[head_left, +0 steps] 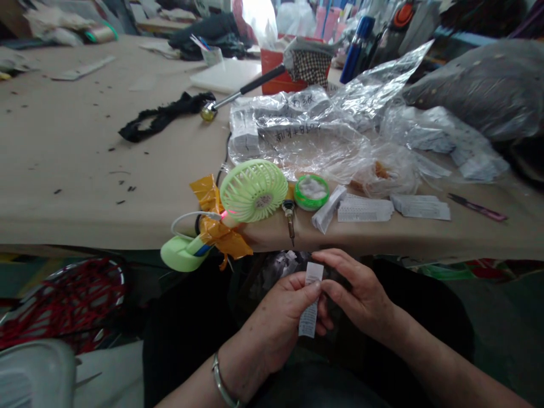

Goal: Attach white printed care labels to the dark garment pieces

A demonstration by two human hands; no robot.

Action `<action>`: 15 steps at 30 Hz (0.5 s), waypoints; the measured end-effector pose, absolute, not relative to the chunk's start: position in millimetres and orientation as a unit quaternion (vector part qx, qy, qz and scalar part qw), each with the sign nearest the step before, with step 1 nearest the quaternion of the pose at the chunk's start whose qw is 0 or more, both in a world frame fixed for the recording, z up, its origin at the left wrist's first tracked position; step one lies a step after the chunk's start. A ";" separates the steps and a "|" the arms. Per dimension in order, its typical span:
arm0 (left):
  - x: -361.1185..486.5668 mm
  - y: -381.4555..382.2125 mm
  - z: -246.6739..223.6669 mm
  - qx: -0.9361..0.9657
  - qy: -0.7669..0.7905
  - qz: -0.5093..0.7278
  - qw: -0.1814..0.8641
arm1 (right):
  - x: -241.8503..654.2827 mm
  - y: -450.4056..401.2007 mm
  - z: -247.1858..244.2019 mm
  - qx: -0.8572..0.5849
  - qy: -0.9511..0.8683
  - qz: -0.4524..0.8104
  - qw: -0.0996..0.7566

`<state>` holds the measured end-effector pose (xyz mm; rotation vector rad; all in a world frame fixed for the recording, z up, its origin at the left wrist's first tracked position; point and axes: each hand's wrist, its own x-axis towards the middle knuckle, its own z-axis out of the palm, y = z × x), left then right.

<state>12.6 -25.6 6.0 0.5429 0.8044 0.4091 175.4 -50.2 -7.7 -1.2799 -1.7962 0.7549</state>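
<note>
In my left hand (283, 317) I pinch a narrow white printed label (309, 320) between thumb and fingers, held in front of the table edge above my lap. My right hand (359, 289) is beside it, thumb tip by the left thumb at the label and fingers stretched out and apart. On the table edge just beyond lie a stack of printed labels (365, 208), a second stack (420, 207) and a folded white strip (329, 209). A soldering-iron-like tool with a pointed metal tip (289, 218) sticks out over the edge, near a green round tub with white filling (311, 191).
A light green fan (255, 192) is fixed to the edge with brown tape (232, 241). Clear plastic bags (297, 130) cover the table behind. A pink-handled cutter (478, 208) lies at right. Further back are a metal-headed tool (238, 93) and a black fabric piece (165, 118).
</note>
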 end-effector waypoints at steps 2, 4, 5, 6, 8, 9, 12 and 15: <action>12.3 -25.4 5.5 0.260 0.391 0.198 0.860 | 172.4 -49.6 -6.6 -0.504 -0.736 0.247 0.378; 11.7 -25.8 4.1 0.258 0.391 0.204 0.860 | 169.8 -48.5 -7.5 -0.508 -0.745 0.221 0.371; 11.1 -26.1 3.3 0.254 0.390 0.205 0.861 | 168.8 -48.0 -8.1 -0.509 -0.746 0.216 0.371; 10.4 -26.4 2.6 0.251 0.389 0.205 0.863 | 168.0 -47.6 -8.8 -0.509 -0.745 0.216 0.372; 8.9 -26.9 1.3 0.247 0.387 0.207 0.864 | 166.6 -47.1 -9.7 -0.509 -0.743 0.222 0.374; 8.1 -27.1 1.0 0.246 0.387 0.209 0.864 | 165.9 -46.9 -10.1 -0.509 -0.742 0.227 0.373; 6.2 -27.1 1.0 0.247 0.392 0.214 0.860 | 163.5 -46.3 -11.1 -0.513 -0.734 0.242 0.374; 5.1 -26.6 0.9 0.247 0.396 0.216 0.858 | 160.9 -45.6 -12.8 -0.517 -0.723 0.259 0.378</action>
